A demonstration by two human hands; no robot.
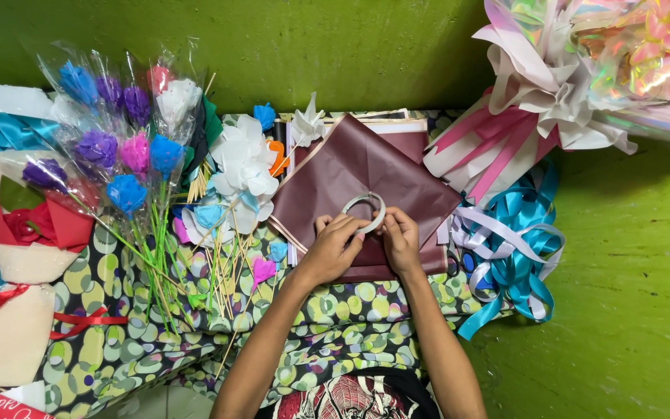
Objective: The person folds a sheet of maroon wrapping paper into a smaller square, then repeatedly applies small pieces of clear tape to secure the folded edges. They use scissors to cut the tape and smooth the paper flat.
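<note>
Hands, left (333,247) and right (399,237), pinch a tape roll (364,209) closed-fingered over maroon paper (350,167); paper lies flat, unwrapped; flowers (129,155) wait aside, unbundled.

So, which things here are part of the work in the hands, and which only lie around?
In use:
- tape roll, held by left hand and right hand
- maroon paper sheets under the hands

Lying about:
- wrapped paper flowers
- white paper flowers
- blue ribbon
- finished bouquet
- red rose bouquet
</note>
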